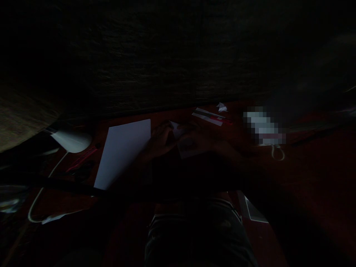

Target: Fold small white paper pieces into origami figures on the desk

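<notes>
The light is very dim, and the hands show mostly as dark shapes. Between them is a small piece of white paper (191, 152), with a pointed upper corner that looks folded. My left hand (161, 139) has its fingers curled against the paper's left edge. From the other side, my right hand (198, 135) lies over the paper with bent fingers gripping it. Fine finger detail is lost in shadow. Beside my left hand lies a larger white sheet or stack of paper (122, 148), partly covered by the left forearm's shadow.
Beyond the hands are a paper strip with a red-ended tool (222, 119) and a crumpled paper scrap (221, 107). At left are a white lamp-like object (73, 141), its pale cable (35, 202) and a pink-red item (82, 158). A blurred-out pale object (263, 128) lies right.
</notes>
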`<action>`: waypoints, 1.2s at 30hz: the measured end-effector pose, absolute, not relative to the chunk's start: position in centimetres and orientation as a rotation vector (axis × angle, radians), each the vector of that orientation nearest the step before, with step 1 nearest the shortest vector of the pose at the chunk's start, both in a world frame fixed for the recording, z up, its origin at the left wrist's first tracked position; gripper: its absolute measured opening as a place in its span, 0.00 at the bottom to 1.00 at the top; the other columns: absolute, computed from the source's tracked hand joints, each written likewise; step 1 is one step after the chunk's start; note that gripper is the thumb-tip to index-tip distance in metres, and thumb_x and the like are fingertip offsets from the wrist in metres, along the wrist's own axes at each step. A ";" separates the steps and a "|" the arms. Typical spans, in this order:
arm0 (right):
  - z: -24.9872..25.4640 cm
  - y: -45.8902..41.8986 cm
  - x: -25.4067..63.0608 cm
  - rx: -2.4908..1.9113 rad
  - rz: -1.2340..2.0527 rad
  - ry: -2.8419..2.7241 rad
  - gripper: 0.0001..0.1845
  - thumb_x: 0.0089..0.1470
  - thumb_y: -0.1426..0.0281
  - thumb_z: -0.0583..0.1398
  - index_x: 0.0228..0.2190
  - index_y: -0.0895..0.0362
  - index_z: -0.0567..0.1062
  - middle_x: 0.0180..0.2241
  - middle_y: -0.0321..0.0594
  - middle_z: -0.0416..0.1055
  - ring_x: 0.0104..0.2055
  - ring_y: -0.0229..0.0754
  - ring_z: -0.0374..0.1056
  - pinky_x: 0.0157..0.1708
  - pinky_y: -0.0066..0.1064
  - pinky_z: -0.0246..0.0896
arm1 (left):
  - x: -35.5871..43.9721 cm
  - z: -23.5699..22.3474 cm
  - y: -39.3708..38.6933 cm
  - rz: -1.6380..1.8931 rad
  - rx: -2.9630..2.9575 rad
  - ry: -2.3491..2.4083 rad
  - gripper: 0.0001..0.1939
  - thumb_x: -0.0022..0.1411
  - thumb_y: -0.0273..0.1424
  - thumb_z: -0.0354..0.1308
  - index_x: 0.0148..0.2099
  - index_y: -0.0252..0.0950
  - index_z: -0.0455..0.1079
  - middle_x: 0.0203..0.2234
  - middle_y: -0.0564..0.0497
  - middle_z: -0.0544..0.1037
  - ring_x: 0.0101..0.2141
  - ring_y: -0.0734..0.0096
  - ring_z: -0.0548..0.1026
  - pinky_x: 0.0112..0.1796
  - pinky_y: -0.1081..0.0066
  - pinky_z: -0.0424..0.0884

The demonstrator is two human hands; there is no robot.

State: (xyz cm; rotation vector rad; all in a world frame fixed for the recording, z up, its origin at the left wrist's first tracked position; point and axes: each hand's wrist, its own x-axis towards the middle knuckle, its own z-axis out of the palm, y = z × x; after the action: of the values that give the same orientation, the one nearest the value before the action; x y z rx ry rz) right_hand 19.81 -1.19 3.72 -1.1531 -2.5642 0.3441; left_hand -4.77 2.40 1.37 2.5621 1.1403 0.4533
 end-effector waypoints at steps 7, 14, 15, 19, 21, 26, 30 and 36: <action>3.9 -1.2 19.7 -1.161 0.355 -2.586 0.16 0.54 0.62 0.73 0.45 0.47 0.86 0.64 0.42 0.70 0.68 0.60 0.59 0.67 0.57 0.59 | -4.7 1.3 2.3 0.473 2.587 1.157 0.24 0.67 0.43 0.61 0.60 0.39 0.64 0.69 0.37 0.63 0.69 0.43 0.60 0.66 0.41 0.59; 3.8 -1.1 19.8 -1.168 0.343 -2.573 0.18 0.53 0.59 0.73 0.47 0.44 0.85 0.64 0.38 0.70 0.69 0.59 0.60 0.68 0.54 0.58 | -4.5 1.9 2.5 0.446 2.595 1.176 0.17 0.65 0.31 0.57 0.56 0.37 0.67 0.68 0.38 0.66 0.69 0.45 0.61 0.66 0.44 0.59; 3.8 -1.1 19.8 -1.169 0.348 -2.577 0.18 0.53 0.59 0.73 0.47 0.45 0.85 0.64 0.39 0.70 0.69 0.59 0.60 0.68 0.55 0.58 | -4.4 2.0 2.5 0.446 2.593 1.181 0.17 0.65 0.30 0.57 0.55 0.38 0.67 0.67 0.39 0.67 0.68 0.45 0.62 0.66 0.43 0.60; 3.9 -1.1 19.7 -1.171 0.363 -2.580 0.17 0.54 0.61 0.73 0.46 0.48 0.86 0.65 0.43 0.69 0.68 0.60 0.60 0.68 0.57 0.58 | -4.3 2.1 2.6 0.468 2.604 1.186 0.17 0.63 0.30 0.58 0.54 0.38 0.67 0.66 0.39 0.68 0.67 0.44 0.63 0.66 0.42 0.60; 3.9 -1.1 19.7 -1.145 0.376 -2.572 0.17 0.54 0.61 0.73 0.46 0.48 0.86 0.64 0.44 0.70 0.68 0.60 0.59 0.67 0.57 0.58 | -4.3 2.1 2.6 0.482 2.614 1.176 0.16 0.63 0.29 0.57 0.54 0.38 0.67 0.65 0.40 0.69 0.66 0.45 0.64 0.65 0.43 0.61; 3.8 -1.1 19.7 -1.169 0.355 -2.568 0.17 0.52 0.61 0.74 0.45 0.47 0.86 0.65 0.43 0.69 0.69 0.61 0.59 0.68 0.56 0.57 | -4.2 2.1 2.7 0.487 2.621 1.198 0.15 0.62 0.29 0.57 0.53 0.40 0.66 0.64 0.41 0.69 0.66 0.46 0.64 0.65 0.45 0.62; 4.1 -1.2 19.6 -1.174 0.346 -2.599 0.18 0.53 0.59 0.73 0.46 0.48 0.86 0.65 0.43 0.69 0.70 0.62 0.58 0.68 0.57 0.57 | -4.3 2.1 2.7 0.466 2.616 1.213 0.16 0.62 0.29 0.57 0.53 0.40 0.66 0.66 0.42 0.67 0.67 0.45 0.62 0.66 0.42 0.60; 4.4 -1.4 19.5 -1.215 0.372 -2.591 0.18 0.54 0.61 0.72 0.47 0.48 0.86 0.66 0.44 0.68 0.69 0.62 0.59 0.67 0.58 0.58 | -4.5 2.1 2.8 0.501 2.602 1.230 0.19 0.61 0.29 0.58 0.55 0.40 0.67 0.72 0.41 0.58 0.70 0.43 0.56 0.67 0.41 0.57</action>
State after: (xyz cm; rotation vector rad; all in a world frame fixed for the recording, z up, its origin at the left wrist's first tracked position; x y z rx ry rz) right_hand 19.52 -1.40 4.42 -1.2146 -2.5914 0.3723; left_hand -4.46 2.83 2.08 2.6017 1.2304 0.5008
